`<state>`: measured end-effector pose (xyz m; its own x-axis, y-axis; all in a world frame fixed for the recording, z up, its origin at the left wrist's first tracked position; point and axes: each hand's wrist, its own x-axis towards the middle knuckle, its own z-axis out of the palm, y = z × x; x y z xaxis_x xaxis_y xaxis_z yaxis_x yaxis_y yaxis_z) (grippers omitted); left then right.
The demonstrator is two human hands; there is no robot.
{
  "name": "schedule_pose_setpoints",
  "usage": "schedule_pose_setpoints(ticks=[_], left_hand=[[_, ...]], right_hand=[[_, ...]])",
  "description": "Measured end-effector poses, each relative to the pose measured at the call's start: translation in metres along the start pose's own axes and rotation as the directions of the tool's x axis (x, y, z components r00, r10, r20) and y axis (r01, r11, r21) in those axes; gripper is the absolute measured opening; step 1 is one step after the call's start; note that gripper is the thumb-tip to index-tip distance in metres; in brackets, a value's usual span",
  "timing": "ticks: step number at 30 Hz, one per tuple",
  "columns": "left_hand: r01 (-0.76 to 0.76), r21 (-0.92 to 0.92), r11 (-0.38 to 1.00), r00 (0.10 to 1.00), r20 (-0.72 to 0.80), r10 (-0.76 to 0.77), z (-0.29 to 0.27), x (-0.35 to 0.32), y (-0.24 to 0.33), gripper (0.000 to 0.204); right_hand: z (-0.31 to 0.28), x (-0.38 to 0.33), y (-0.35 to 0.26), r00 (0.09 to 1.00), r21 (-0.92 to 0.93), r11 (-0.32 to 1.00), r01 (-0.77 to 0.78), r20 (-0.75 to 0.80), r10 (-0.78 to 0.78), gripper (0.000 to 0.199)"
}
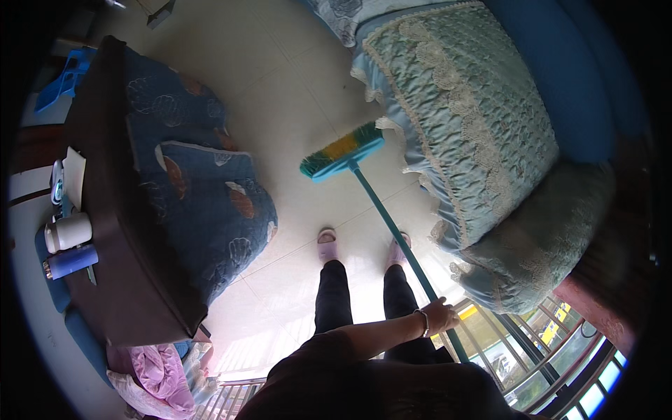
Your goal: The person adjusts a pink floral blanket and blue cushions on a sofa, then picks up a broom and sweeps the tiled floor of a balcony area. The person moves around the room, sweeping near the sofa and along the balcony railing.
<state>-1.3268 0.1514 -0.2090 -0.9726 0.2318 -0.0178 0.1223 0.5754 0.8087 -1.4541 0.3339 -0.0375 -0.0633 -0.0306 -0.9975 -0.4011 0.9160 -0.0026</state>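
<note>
My left hand [440,316] reaches across in front of my body, its fingers closed around the handle of a broom [392,222]. A bracelet sits on that wrist. The green handle slants down to a light-blue broom head [348,158] with green and yellow bristles. That head lies on the pale tiled floor [280,91], close to the lace hem of a green quilted sofa cover [469,105]. The handle's upper end runs out of sight beside my dark clothing. My right hand does not show.
On the left stands a table with a brown cover [105,210] and a blue patterned cloth [203,196]. A white jar [68,232] and a blue-purple bottle [73,262] rest on it. Pink fabric [161,378] lies lower left. My slippered feet [327,245] stand between table and sofa.
</note>
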Motion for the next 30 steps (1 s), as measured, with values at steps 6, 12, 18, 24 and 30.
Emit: schedule_pose_setpoints(ticks=[6,12,18,24,30], left_hand=[[0.074,0.0,0.997,0.992,-0.107,-0.073,0.027,0.023,-0.044,0.006],[0.771,0.432,0.468,0.616,-0.321,-0.719,-0.075,-0.073,-0.223,0.03],[0.578,-0.628,0.522,0.014,-0.632,-0.775,-0.144,-0.146,-0.228,0.059],[-0.324,-0.921,-0.214,0.126,0.182,-0.975,-0.071,-0.063,-0.102,0.033],[-0.073,-0.963,-0.258,0.26,0.231,-0.938,-0.004,-0.049,-0.035,0.064]], right_hand=[[-0.009,-0.003,-0.005,0.998,0.036,0.999,0.026,-0.051,-0.024,0.057],[-0.033,0.178,-0.17,0.615,-0.052,0.671,0.74,-0.35,-0.706,0.053],[-0.054,0.171,-0.29,0.535,-0.183,0.589,0.788,-0.272,-0.8,0.053],[-0.038,0.075,-0.144,0.874,-0.072,0.871,0.485,0.017,-0.486,0.061],[0.014,0.088,-0.081,0.907,0.098,0.916,0.389,0.13,-0.4,0.073]])
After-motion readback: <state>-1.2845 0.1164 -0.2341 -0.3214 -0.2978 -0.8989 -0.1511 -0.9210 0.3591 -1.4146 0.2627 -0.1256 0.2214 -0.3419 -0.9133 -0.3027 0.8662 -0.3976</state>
